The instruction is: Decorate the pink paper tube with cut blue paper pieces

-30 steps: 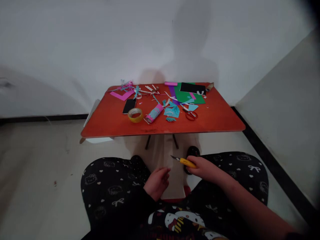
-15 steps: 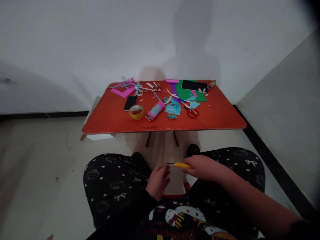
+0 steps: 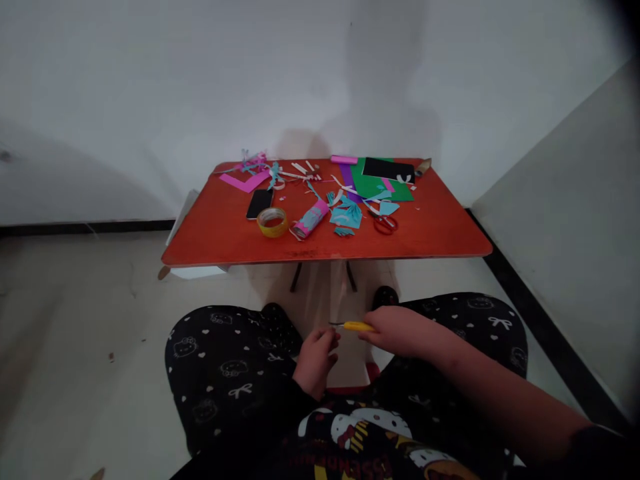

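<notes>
My right hand [image 3: 397, 328] is closed around a tool with a yellow handle [image 3: 357, 326] and a thin dark metal tip; its exact kind is too small to tell. The tip points left and lies right at the fingertips of my left hand [image 3: 315, 360]. My left hand is curled, its thumb and fingers drawn together, and whatever they may pinch is too small to make out. Both hands are over my lap, between the knees and below the table's front edge.
On the orange-red table [image 3: 215, 233] lie a tape roll [image 3: 273, 223], a pink-and-blue paper tube [image 3: 310, 221], a phone [image 3: 260, 204], red scissors [image 3: 384, 225], blue paper pieces [image 3: 347, 216] and a green sheet [image 3: 373, 185]. A white wall [image 3: 200, 80] stands behind.
My right hand and the yellow-handled tool have shifted slightly left and up, bringing the tip over the left fingertips. Things on the table have stayed put.
</notes>
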Demonstrator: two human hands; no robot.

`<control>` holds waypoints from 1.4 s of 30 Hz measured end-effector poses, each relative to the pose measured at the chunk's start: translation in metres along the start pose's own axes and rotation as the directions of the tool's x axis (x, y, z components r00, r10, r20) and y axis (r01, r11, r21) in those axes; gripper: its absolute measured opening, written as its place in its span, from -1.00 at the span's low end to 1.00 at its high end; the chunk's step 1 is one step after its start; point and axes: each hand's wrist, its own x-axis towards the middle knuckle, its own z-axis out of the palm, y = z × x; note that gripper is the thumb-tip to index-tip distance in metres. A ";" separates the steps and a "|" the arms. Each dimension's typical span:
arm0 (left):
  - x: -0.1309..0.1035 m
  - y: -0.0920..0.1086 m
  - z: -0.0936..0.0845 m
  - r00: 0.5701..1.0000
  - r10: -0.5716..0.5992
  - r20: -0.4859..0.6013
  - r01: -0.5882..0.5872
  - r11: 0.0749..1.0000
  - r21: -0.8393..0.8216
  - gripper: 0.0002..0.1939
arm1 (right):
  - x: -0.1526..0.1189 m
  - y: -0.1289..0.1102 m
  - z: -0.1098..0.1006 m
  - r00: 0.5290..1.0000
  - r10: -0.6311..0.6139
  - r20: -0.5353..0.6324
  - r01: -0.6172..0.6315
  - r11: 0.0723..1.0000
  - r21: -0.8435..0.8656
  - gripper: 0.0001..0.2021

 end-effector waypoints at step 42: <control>0.011 -0.007 -0.003 0.989 0.137 -0.064 -0.144 0.981 -0.130 -0.45 | -0.021 0.014 -0.007 0.998 0.057 0.012 -0.059 0.981 0.187 -0.64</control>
